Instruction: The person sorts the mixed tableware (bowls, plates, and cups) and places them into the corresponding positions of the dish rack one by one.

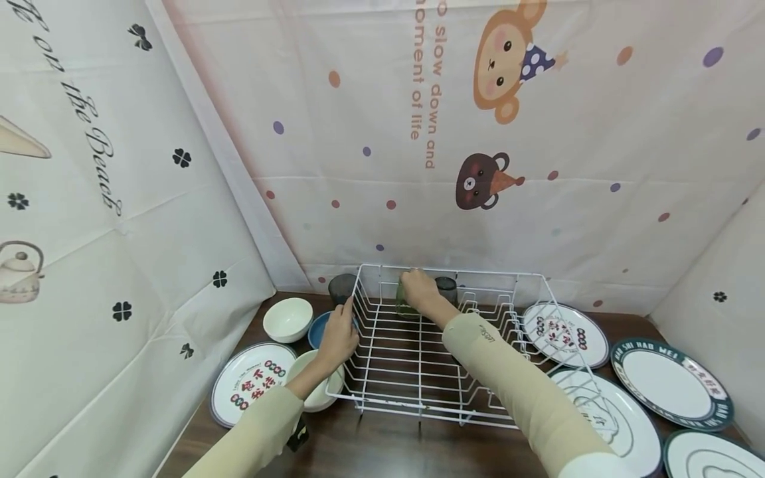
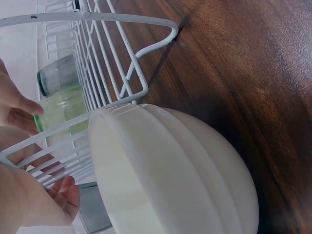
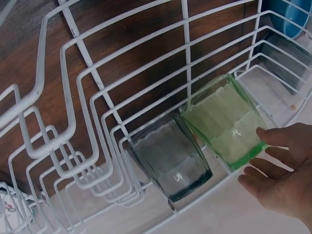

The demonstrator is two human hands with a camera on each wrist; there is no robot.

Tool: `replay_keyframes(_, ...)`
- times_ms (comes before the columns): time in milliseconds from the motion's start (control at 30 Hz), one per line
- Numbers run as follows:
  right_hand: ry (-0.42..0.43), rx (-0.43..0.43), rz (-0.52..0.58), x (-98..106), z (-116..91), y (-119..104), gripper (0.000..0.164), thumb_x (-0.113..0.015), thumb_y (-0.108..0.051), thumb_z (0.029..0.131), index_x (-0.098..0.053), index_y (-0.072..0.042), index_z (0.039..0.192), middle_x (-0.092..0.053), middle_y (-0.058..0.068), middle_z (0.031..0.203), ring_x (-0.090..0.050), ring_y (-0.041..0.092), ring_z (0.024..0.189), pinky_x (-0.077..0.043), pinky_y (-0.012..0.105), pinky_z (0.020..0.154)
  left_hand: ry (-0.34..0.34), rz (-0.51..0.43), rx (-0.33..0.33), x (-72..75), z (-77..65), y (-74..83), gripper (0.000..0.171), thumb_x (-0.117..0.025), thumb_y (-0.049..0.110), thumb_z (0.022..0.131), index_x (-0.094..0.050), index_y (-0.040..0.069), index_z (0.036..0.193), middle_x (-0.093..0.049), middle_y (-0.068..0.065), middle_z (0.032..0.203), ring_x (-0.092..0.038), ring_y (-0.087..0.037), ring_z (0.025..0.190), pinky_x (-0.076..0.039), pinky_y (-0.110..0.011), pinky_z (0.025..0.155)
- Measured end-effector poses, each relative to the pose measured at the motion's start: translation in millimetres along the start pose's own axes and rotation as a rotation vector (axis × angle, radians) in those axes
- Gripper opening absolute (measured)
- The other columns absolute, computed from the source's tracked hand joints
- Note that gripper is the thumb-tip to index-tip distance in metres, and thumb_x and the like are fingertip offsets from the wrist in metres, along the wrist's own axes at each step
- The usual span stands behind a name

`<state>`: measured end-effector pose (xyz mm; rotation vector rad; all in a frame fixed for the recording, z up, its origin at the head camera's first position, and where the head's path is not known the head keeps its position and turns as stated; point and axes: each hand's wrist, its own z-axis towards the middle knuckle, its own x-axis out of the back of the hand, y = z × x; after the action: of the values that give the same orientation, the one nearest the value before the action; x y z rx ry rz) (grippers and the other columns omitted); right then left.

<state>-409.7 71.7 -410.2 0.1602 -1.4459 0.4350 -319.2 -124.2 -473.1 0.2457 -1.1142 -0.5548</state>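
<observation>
Although it looks rigid, green glass judged light, slick, breakable | in rack, beside grey glass | hold sidewalls below rim | right grip loosely wide at glass | left grip holding rack's side wires

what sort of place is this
Probably a staged dish-drying setup rather than a real kitchen: printed sheets screen the wooden tabletop, where a white wire dish rack stands among plates, including a green-rimmed oval plate.
</observation>
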Motion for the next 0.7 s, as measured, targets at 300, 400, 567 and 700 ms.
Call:
replay_keyframes(300,0.013,-0.039,-0.045,31,-17,27,0.039,-0.07,0.004,0.085,-0.068,0.0,0.124,-0.068,0.019,0.122,-0.064,0.035,0.116,-0.053,0.049,0.101,-0.028,0.008,0.019,0.5,0.1,1.3,0.063,-0.054,-0.01,0.084,-0.045,-0.011,0.145,-0.061,-0.019,0.101,-0.058,-0.03,0.087,-0.052,-0.047,0.079)
replay_keyframes(400,0.012,-0.063,-0.001,49,-28,52,0.034,-0.061,0.008,0.087,-0.069,0.003,0.119,-0.072,0.02,0.113,-0.069,0.035,0.105,-0.058,0.045,0.092,-0.028,0.001,0.024,2.6,-0.1,3.4,0.063,-0.054,-0.011,0.083,-0.045,-0.012,0.145,-0.061,-0.02,0.101,-0.059,-0.031,0.087,-0.052,-0.048,0.08)
replay_keyframes(567,0.034,-0.088,-0.042,75,-59,109,0.016,-0.058,0.008,0.081,-0.072,0.003,0.089,-0.073,0.018,0.084,-0.069,0.033,0.075,-0.059,0.044,0.07,-0.01,0.007,0.009,2.4,0.3,4.5,0.061,-0.053,-0.011,0.083,-0.046,-0.013,0.144,-0.061,-0.021,0.1,-0.058,-0.032,0.086,-0.052,-0.048,0.078)
replay_keyframes(700,-0.006,-0.142,-0.141,84,-95,153,0.011,-0.057,0.005,0.083,-0.067,0.002,0.084,-0.069,0.019,0.082,-0.064,0.033,0.071,-0.056,0.047,0.064,-0.017,-0.011,0.012,-1.0,1.6,1.2,0.063,-0.051,-0.011,0.082,-0.045,-0.012,0.145,-0.061,-0.024,0.101,-0.059,-0.035,0.087,-0.051,-0.051,0.079)
